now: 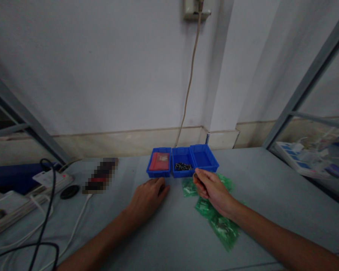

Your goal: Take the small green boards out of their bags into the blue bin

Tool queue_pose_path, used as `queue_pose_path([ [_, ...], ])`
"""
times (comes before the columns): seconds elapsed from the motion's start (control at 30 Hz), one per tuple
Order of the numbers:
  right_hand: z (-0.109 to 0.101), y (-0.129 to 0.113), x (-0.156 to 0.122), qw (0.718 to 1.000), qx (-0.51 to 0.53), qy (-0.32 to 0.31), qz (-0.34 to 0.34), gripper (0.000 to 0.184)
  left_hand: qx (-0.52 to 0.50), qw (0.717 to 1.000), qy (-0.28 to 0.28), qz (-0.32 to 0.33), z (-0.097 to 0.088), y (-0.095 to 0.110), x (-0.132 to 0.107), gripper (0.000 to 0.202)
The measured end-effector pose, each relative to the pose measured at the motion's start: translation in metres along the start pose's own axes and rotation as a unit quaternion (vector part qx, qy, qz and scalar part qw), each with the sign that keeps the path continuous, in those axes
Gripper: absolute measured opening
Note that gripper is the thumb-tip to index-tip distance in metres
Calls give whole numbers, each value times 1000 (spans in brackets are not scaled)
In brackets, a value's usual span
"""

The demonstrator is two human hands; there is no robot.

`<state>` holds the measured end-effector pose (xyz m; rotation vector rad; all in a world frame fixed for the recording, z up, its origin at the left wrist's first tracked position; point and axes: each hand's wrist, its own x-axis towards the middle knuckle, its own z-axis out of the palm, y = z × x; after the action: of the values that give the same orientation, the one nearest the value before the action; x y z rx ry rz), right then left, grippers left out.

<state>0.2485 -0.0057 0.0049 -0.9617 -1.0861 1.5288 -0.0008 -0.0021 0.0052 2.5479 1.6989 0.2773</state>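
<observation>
My left hand (150, 194) rests palm down on the table, just in front of the left blue bin (159, 174). Its thumb is apart from the fingers, and it holds nothing I can see. Over the green plastic bags (224, 229), my right hand (209, 187) is closed, thumb against the curled fingers. Whatever may be inside that grip is too small or hidden to name. A red packet (159, 161) lies in the left bin. Small dark metallic parts (183, 166) fill the front of the middle bin (183, 174). The right bin (203, 158) shows a bare floor.
On the left are a blurred-out phone-like object (101, 176) with a white cable (79, 222), a round black disc (69, 192), power strips (22, 205) and looping black cable. A wall stands behind the bins. Metal frame posts (307, 75) flank the table, with a cluttered plastic container (296, 160) at right.
</observation>
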Motion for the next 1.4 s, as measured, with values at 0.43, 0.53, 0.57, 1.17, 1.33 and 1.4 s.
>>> queue_pose_path([
  [0.43,1,0,0,999,-38,17,-18,54,7,1000,-6,-2,0,0,1,22],
  [0.53,1,0,-1,999,-50,10,-19,53,11,1000,-11,-6,0,1,1,21],
  [0.57,1,0,-1,998,-52,9,-20,53,11,1000,-11,-6,-1,1,1,20],
  [1.17,-1,5,4,996,-46,15,-71,44,5,1000,-14,0,-1,1,1,19],
  [1.33,-2,4,3,996,-51,6,-80,41,4,1000,-14,1,-1,0,1,19],
  [1.4,-1,4,2,995,-51,2,-80,41,2,1000,-14,2,-1,0,1,19],
])
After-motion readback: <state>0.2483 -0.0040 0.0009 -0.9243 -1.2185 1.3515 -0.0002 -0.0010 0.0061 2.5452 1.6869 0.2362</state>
